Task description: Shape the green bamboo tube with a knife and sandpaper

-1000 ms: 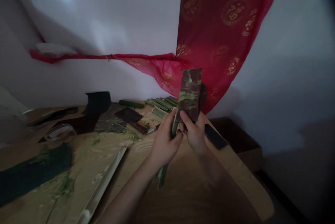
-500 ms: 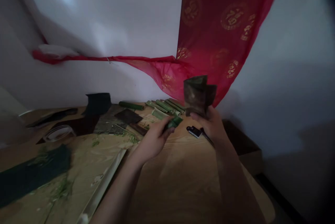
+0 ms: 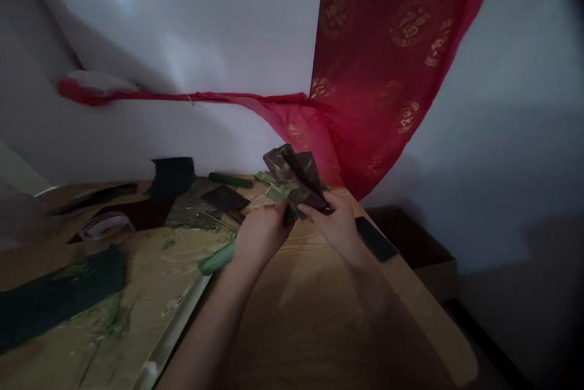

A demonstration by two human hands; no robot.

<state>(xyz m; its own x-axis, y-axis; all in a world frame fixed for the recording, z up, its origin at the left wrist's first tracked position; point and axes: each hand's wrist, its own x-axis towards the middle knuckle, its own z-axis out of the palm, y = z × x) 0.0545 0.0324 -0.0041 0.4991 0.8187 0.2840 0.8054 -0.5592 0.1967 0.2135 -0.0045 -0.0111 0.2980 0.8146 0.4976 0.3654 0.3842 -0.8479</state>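
Held item: we record a green-smeared dark sheet [image 3: 294, 180], now folded and tilted, above the bench [image 3: 410, 286].
Left grip: our left hand [image 3: 260, 244] closes around a green bamboo section [image 3: 216, 258] and the sheet's lower end.
Right grip: our right hand [image 3: 331, 222] pinches the fold.
Nearby: a phone [image 3: 376, 238], right.

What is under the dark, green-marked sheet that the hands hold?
Under the dark sheet, the left hand and right hand hold a green bamboo piece; the wooden table directly beneath is hidden.
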